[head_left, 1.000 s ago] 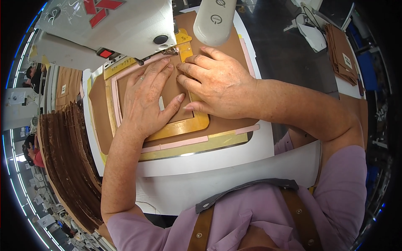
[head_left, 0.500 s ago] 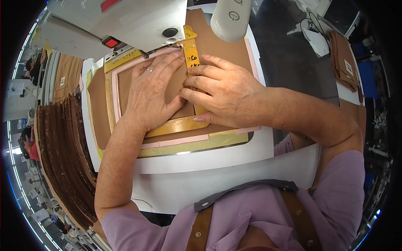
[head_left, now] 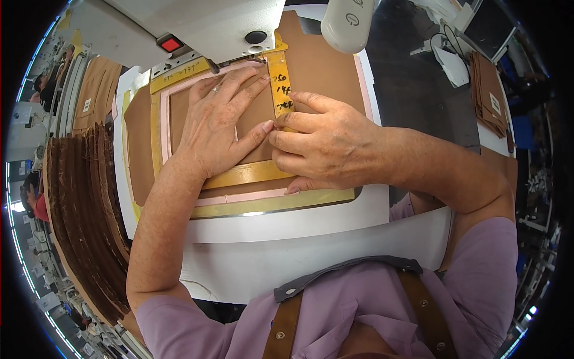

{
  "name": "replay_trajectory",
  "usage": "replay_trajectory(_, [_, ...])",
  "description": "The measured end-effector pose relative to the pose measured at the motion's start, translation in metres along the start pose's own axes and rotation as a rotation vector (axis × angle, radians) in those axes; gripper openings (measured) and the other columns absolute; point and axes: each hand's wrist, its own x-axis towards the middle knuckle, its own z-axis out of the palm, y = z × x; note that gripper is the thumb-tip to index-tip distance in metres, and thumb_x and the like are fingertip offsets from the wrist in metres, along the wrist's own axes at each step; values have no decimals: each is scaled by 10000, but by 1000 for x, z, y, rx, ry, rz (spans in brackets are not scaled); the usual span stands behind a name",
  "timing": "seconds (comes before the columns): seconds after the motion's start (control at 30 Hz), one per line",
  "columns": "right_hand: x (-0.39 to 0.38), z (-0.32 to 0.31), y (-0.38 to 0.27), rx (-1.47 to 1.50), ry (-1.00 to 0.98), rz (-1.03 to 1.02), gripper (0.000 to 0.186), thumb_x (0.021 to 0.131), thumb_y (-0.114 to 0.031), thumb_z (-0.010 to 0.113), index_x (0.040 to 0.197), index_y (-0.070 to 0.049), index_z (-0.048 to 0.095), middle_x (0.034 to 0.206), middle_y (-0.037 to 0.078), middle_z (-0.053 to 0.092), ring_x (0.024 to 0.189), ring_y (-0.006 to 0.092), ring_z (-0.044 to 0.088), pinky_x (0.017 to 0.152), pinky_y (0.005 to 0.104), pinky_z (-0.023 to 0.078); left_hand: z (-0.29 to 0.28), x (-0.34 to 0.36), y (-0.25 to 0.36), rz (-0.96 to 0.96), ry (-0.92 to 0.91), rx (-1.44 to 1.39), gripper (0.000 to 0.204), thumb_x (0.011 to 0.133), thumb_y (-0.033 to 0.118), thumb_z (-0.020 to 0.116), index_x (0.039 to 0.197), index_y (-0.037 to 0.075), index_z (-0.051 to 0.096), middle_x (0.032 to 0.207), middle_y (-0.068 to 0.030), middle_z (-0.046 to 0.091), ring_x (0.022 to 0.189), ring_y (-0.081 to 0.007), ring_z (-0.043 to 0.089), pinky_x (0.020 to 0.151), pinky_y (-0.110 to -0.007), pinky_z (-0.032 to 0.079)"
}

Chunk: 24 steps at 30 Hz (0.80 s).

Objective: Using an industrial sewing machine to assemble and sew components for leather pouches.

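My left hand (head_left: 218, 116) lies with fingers spread over a brown panel (head_left: 256, 103) inside a yellow template frame with pink inner strips (head_left: 245, 176), its fingertips just short of the sewing machine's foot (head_left: 257, 60). On the frame's right side, my right hand (head_left: 326, 149) has curled fingers gripping the corner area, thumb low by the bottom bar. Handwritten marks show on that side bar. Underneath are a larger brown piece (head_left: 323, 66) and a pale yellow plate (head_left: 269, 203) edged with pink strips; part of the frame is hidden by my hands.
A white machine head (head_left: 221, 24) with a red switch and a pale rounded part (head_left: 344, 24) overhang the work. Brown piles stand left (head_left: 84, 209) and right (head_left: 487, 90), beside white board edges (head_left: 299, 227). A monitor (head_left: 487, 27) is at back right; co-workers (head_left: 33, 197) appear far left.
The view has shifted, so the machine appears higher and further right. My right hand has slid down along the frame toward me, its fingers more curled. My left hand remains on the panel.
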Motion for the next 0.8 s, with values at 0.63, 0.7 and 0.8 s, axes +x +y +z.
replay_trajectory(0.63, [5, 9, -5, -43, 159, 63, 139, 829, -265, 735, 827, -126, 729, 1005, 21, 682, 909, 138, 630, 678, 310, 501, -3, -7, -7, 1, -16, 12, 625, 893, 492, 608, 1406, 134, 592, 1521, -93, 497, 1415, -276, 459, 1196, -631, 156])
replay_trajectory(0.7, [4, 7, -5, -40, 151, 66, 147, 827, -273, 736, 847, -128, 729, 1029, 24, 680, 921, 137, 628, 679, 307, 505, -4, -7, -6, 8, -18, 38, 623, 901, 487, 604, 1411, 131, 587, 1511, -93, 502, 1409, -279, 464, 1196, -633, 156])
replay_trajectory(0.8, [6, 6, -6, -62, 128, 74, 175, 837, -298, 734, 891, -132, 728, 1070, 24, 675, 952, 133, 624, 687, 303, 515, -8, -7, -5, 23, -23, 74, 603, 923, 463, 591, 1420, 122, 577, 1495, -88, 511, 1393, -281, 478, 1190, -640, 161])
